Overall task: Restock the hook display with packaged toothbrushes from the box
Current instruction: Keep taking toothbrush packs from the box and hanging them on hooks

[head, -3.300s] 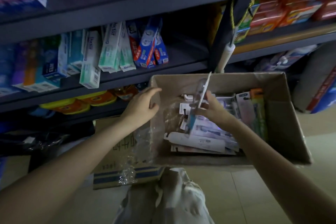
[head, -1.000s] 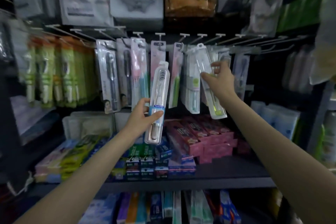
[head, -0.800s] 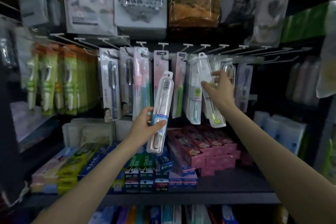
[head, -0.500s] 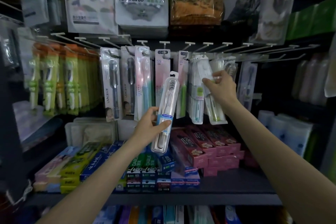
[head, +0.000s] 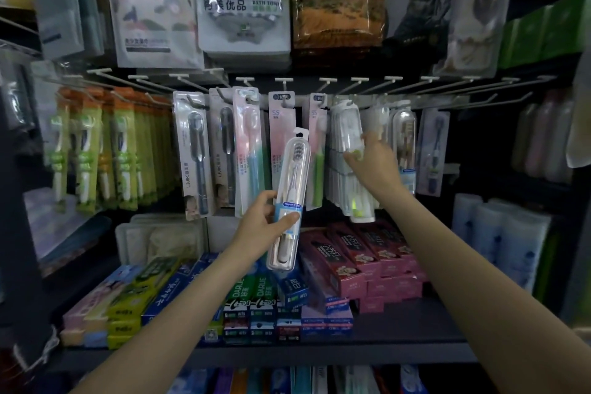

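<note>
Nearest us, the left hand [head: 260, 227] grasps a clear toothbrush pack [head: 289, 201] at its lower half, upright and free of the hooks, much as half a second before. Beyond it, the right hand [head: 372, 160] pinches a second pack [head: 350, 133], now upright against the hanging row where it earlier tilted; we cannot tell whether it sits on a hook [head: 347, 99]. Toothpaste boxes [head: 361, 259] lie on the shelf [head: 351, 353] below.

"LMK" on toothbrush pack [head: 192, 157]; "DARLIE" on toothpaste box [head: 260, 289].
</note>
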Motion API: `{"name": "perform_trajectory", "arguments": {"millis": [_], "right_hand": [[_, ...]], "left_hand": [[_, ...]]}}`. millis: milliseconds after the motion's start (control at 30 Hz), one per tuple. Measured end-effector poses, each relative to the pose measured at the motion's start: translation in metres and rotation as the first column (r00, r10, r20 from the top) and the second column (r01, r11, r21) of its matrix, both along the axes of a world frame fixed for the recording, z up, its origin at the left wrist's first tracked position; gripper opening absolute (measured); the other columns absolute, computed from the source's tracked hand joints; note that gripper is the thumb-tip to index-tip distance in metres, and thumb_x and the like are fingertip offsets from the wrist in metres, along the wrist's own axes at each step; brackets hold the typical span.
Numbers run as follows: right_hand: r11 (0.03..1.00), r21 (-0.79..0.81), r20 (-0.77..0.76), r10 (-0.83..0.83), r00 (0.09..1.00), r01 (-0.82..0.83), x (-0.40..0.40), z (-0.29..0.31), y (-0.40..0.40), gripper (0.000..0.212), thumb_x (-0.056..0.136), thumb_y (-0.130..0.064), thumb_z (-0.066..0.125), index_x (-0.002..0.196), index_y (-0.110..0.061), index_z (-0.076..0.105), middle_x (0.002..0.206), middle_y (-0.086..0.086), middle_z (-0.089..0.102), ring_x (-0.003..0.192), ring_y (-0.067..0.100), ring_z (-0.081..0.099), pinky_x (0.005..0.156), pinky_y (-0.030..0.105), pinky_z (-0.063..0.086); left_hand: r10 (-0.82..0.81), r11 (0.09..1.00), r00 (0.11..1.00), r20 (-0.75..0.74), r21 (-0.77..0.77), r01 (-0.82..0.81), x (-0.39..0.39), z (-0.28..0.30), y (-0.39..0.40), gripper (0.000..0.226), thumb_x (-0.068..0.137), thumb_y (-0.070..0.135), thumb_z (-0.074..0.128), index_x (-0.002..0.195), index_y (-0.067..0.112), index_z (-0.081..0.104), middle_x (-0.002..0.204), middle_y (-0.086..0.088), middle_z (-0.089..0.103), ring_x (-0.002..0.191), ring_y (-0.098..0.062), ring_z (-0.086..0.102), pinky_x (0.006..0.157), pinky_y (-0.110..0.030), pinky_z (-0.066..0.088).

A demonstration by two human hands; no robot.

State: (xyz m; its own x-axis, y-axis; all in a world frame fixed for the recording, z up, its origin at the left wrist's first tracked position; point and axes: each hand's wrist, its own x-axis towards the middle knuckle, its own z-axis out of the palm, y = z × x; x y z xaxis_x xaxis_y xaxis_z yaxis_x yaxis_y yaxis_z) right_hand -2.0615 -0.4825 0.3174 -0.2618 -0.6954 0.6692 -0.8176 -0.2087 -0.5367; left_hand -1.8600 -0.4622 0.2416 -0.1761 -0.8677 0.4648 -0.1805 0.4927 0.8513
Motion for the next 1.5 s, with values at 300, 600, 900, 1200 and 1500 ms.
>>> {"name": "perform_trajectory", "arguments": {"millis": [300,600,900,1200,1500], "right_hand": [[0.887,0.079,0.374,0.396,0.838,-0.454,-0.042,-0.014,0.041,0.020,0.090,-0.029,0.059,0.102,-0.013,0.060,0.103,0.004,0.064,0.096,0.018,0.060,0.079,0.029,0.050],[0.802,-0.117,0.516,0.554,0.654,-0.586,-0.091,-0.012,0.046,0.026,0.087,-0.012,0.063,0.112,-0.009,0.056,0.104,0.009,0.069,0.092,0.019,0.067,0.075,0.026,0.052],[0.836,-0.180,0.540,0.525,0.658,-0.519,-0.150,0.001,0.028,0.054,0.094,-0.009,0.051,0.140,-0.027,0.030,0.123,0.009,0.058,0.101,0.020,0.060,0.085,0.033,0.050],[0.840,-0.017,0.356,0.512,0.782,-0.543,-0.159,0.015,-0.004,0.061,0.093,-0.013,0.053,0.144,-0.032,0.026,0.139,0.010,0.047,0.122,0.027,0.050,0.098,0.041,0.046],[0.928,0.057,0.022,0.368,0.930,-0.368,-0.153,0.015,-0.001,0.064,0.095,-0.012,0.049,0.149,-0.022,0.016,0.153,-0.001,0.026,0.135,0.018,0.034,0.092,0.012,0.029]], "left_hand": [[-0.097,0.994,0.995,0.001,-0.039,0.097,-0.062,0.006,-0.001,0.041,0.083,0.020,0.066,0.118,0.018,0.044,0.102,0.000,0.065,0.086,-0.010,0.064,0.074,-0.026,0.054],[-0.152,0.973,0.976,0.154,-0.151,0.176,-0.140,0.022,0.003,0.046,0.088,0.025,0.060,0.130,0.022,0.040,0.114,0.008,0.053,0.107,-0.009,0.053,0.089,-0.023,0.045],[0.021,0.968,0.878,0.478,-0.231,0.102,-0.163,0.031,-0.020,0.057,0.096,0.026,0.047,0.142,0.045,0.019,0.155,-0.010,-0.013,0.143,-0.019,-0.012,0.111,-0.030,0.008],[0.123,0.969,0.878,0.463,-0.246,-0.006,-0.171,0.015,-0.033,0.062,0.095,0.013,0.046,0.148,0.027,0.016,0.156,-0.004,-0.006,0.144,-0.015,0.000,0.104,-0.014,0.004],[0.177,0.940,0.884,0.432,-0.341,-0.022,-0.172,0.004,-0.027,0.066,0.094,0.006,0.046,0.147,0.031,0.016,0.157,0.004,-0.009,0.144,-0.013,0.001,0.109,-0.021,0.018]]}}
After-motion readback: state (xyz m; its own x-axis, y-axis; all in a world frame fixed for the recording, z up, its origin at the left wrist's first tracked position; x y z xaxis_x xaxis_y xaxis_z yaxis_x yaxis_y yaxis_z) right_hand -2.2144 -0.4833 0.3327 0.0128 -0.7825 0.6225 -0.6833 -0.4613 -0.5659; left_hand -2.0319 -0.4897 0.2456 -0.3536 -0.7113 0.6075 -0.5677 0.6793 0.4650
